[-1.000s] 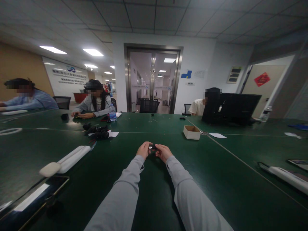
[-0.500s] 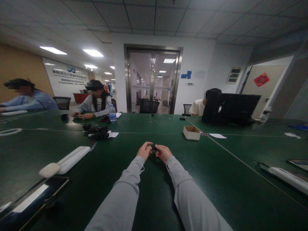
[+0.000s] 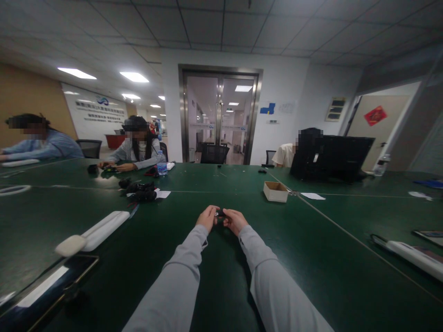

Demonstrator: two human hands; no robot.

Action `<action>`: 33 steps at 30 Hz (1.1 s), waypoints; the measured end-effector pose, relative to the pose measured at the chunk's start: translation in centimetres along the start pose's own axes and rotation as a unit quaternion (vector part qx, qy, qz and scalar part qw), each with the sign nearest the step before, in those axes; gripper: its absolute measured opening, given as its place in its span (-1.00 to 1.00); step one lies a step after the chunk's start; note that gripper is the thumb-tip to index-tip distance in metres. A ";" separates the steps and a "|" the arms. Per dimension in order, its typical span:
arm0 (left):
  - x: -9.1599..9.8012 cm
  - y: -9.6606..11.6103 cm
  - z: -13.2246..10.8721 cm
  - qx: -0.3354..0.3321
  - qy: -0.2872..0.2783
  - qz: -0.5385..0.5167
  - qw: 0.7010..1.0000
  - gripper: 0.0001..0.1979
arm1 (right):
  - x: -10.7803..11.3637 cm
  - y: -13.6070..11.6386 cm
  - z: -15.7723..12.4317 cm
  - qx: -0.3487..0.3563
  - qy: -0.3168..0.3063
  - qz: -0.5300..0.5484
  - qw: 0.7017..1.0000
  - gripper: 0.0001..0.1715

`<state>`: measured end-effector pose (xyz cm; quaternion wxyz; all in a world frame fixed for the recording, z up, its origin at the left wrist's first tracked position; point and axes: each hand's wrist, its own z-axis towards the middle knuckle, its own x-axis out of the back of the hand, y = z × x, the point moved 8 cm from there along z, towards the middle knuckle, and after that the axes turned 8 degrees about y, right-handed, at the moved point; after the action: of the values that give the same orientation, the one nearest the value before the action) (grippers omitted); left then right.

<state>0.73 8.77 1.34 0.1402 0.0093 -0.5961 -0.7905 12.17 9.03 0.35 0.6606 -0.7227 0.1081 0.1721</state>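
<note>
Both my hands meet over the middle of the green table (image 3: 221, 276). A small dark object with a shiny, silvery end (image 3: 219, 213) lies between them, too small for me to make out its kind. My left hand (image 3: 207, 218) is closed, with its fingertips pinching the silvery end. My right hand (image 3: 235, 221) is closed too, and its thumb and fingers grip the dark end. Part of the object is hidden behind the fingers.
An open cardboard box (image 3: 275, 192) stands right of my hands. On the left lie black gear (image 3: 140, 189), a long white object (image 3: 105, 230) and a phone-like device (image 3: 51, 286). A water bottle (image 3: 161, 163) and a monitor (image 3: 339, 157) stand farther back. Several people sit around.
My hands stay almost in place on the small object; the left fingers have shifted slightly. Across the table at left, a person's hands have moved a little over a dark item.
</note>
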 end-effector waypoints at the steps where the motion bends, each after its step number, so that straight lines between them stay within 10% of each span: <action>1: 0.0 0.1 0.0 -0.005 -0.003 0.002 1.000 -0.73 | 0.0 0.0 0.0 0.000 0.000 0.000 1.000 -0.88; 33: -0.1 0.1 0.0 0.004 -0.013 0.001 1.000 -0.75 | -0.2 0.0 0.0 0.004 -0.013 -0.004 1.000 -0.87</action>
<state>0.81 8.72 1.42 0.1331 -0.0008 -0.6007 -0.7883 11.97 9.02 0.39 0.6655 -0.7183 0.0972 0.1779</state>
